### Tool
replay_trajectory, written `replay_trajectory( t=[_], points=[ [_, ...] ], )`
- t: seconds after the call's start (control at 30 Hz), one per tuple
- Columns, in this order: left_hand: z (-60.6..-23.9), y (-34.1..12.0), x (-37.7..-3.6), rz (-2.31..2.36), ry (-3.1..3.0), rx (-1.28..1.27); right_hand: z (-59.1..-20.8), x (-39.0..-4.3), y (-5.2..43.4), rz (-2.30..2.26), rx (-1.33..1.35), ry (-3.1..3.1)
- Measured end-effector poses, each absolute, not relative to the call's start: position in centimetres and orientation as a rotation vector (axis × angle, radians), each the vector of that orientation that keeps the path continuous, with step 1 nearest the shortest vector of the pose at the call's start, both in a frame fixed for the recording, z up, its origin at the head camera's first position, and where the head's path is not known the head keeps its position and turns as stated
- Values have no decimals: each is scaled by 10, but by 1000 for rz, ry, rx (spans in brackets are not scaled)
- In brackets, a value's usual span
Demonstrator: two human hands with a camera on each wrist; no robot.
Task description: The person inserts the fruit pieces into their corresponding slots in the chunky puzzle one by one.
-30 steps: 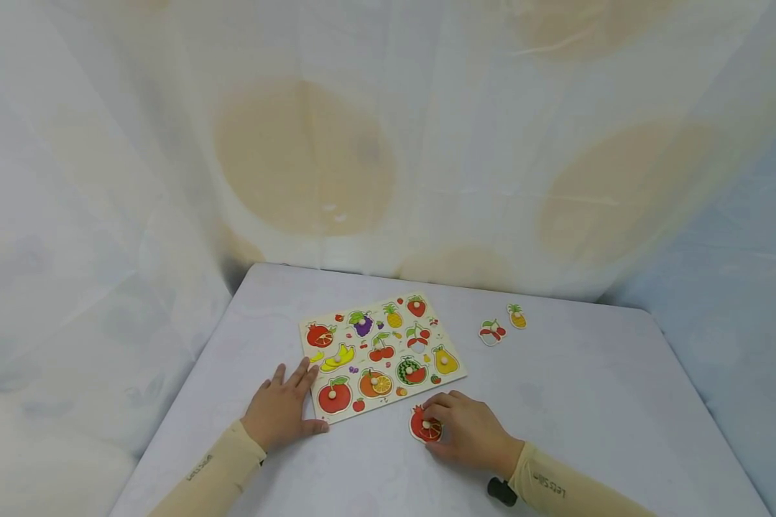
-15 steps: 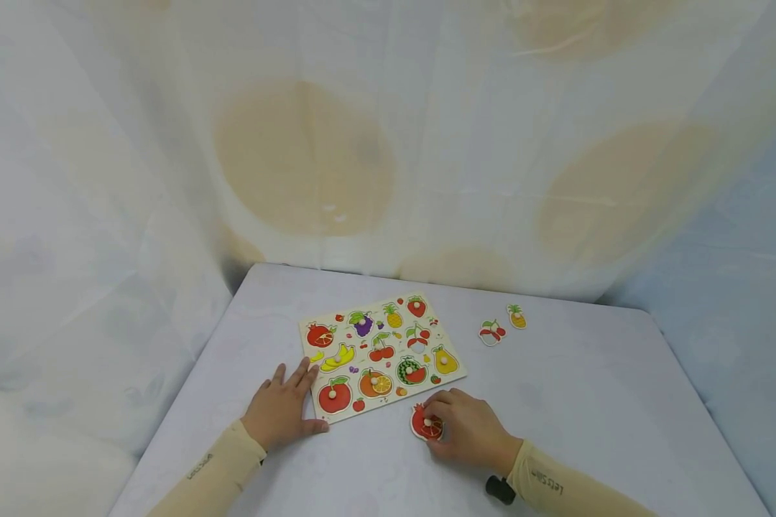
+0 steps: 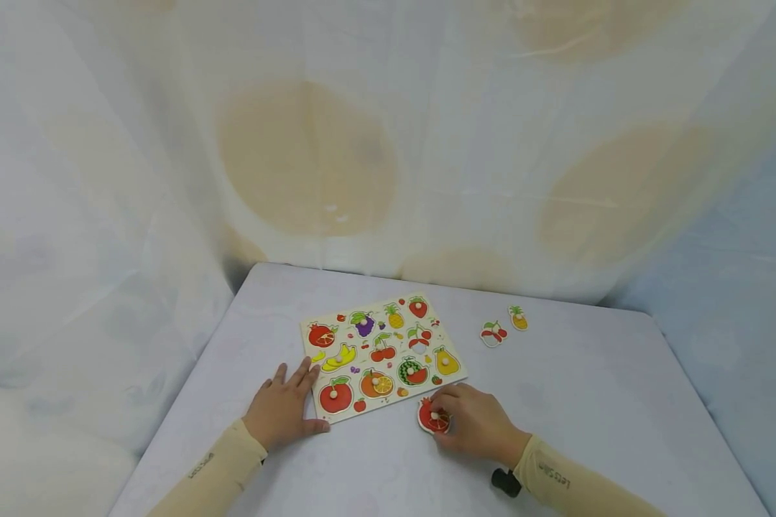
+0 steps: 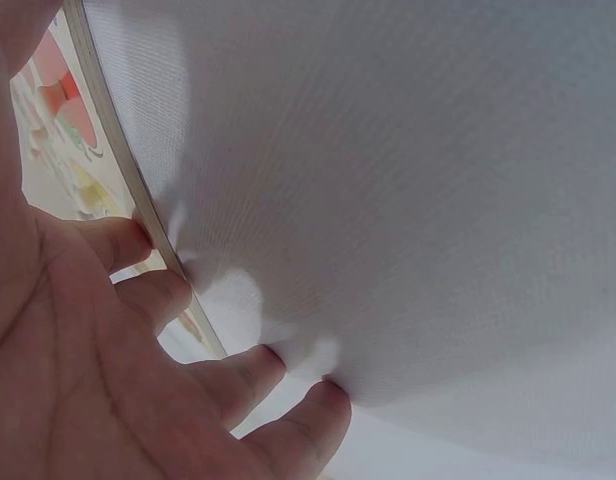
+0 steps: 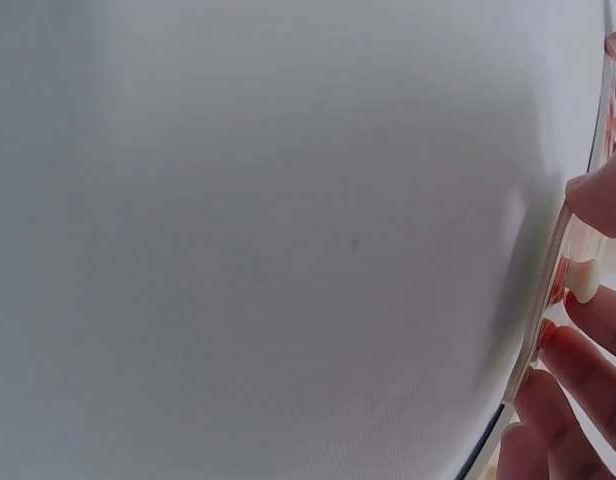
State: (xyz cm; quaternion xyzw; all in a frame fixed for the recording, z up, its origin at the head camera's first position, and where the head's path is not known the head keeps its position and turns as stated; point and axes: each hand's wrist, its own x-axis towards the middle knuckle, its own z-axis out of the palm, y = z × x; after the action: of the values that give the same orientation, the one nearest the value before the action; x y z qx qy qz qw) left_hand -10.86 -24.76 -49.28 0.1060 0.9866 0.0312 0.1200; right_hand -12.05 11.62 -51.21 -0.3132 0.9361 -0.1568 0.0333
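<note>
A wooden fruit puzzle board (image 3: 368, 343) lies on the pale table (image 3: 575, 402). My left hand (image 3: 284, 398) rests flat at its front-left corner, fingers straight, fingertips (image 4: 163, 290) against the board's edge (image 4: 138, 190). My right hand (image 3: 453, 418) pinches a red pomegranate piece (image 3: 433, 417) with a white peg, just off the board's front-right corner. In the right wrist view, my fingers (image 5: 588, 360) curl round the piece's rim (image 5: 548, 300) beside the peg (image 5: 585, 282).
Two loose pieces lie to the right of the board: a cherry piece (image 3: 492, 333) and a small pineapple piece (image 3: 518, 317). A draped curtain (image 3: 388, 143) closes off the back and sides. A black device (image 3: 506, 482) sits by my right wrist.
My right hand has slid the pomegranate piece a little away from me and to the right, closer to the board's front edge. The left hand has stayed put.
</note>
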Motion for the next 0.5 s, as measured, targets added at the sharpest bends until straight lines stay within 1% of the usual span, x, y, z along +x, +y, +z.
replay_trajectory(
  t=[0.5],
  points=[
    [-492,-247,-109,96,2890,311,-502,-126,127,-489,-985,2870]
  ],
)
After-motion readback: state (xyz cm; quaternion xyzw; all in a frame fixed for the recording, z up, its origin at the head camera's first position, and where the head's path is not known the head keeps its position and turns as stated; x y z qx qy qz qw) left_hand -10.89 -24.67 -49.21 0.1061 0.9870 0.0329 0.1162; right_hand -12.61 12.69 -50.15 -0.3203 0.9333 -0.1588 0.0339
